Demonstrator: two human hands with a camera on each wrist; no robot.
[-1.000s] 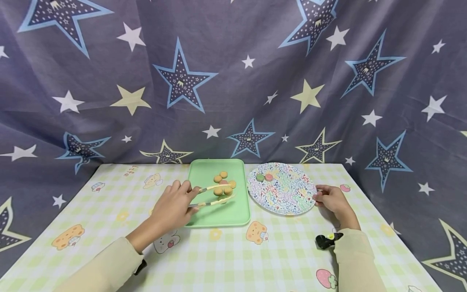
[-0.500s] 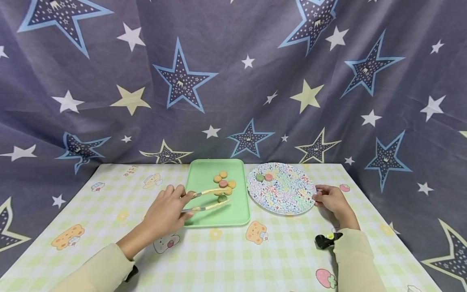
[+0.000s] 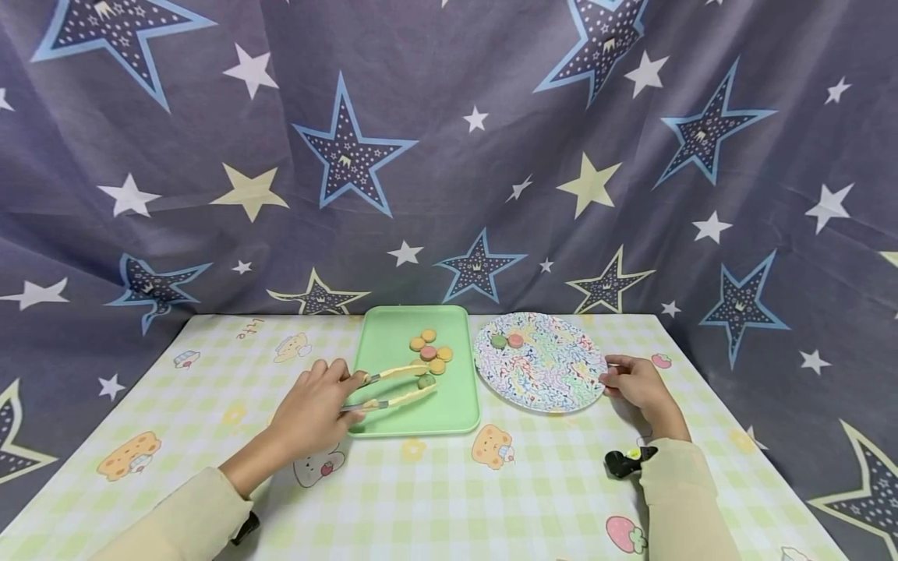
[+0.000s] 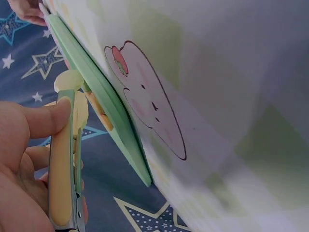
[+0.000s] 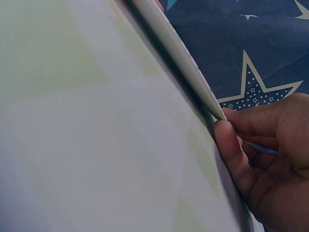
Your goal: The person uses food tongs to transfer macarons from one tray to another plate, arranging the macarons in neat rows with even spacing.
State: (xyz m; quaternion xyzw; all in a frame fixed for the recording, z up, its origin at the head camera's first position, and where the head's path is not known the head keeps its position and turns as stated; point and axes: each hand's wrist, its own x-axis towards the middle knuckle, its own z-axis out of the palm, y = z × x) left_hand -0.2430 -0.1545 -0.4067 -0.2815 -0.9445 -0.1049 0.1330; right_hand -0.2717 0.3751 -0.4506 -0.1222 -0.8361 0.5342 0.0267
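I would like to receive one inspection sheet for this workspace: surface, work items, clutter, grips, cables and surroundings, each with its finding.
Surface: green-and-white checked cloth with cartoon prints.
Work items: green tray bearing five round yellow pieces, one pink piece and one green piece; speckled plate bearing another green piece and another pink piece.
Clutter: nothing seen.
Grips: left hand holds yellow-handled tongs, their tips around the tray's green piece, contact unclear; right hand pinches the plate's edge.
Cables: nothing seen.
Surroundings: dark star-patterned fabric hangs behind.
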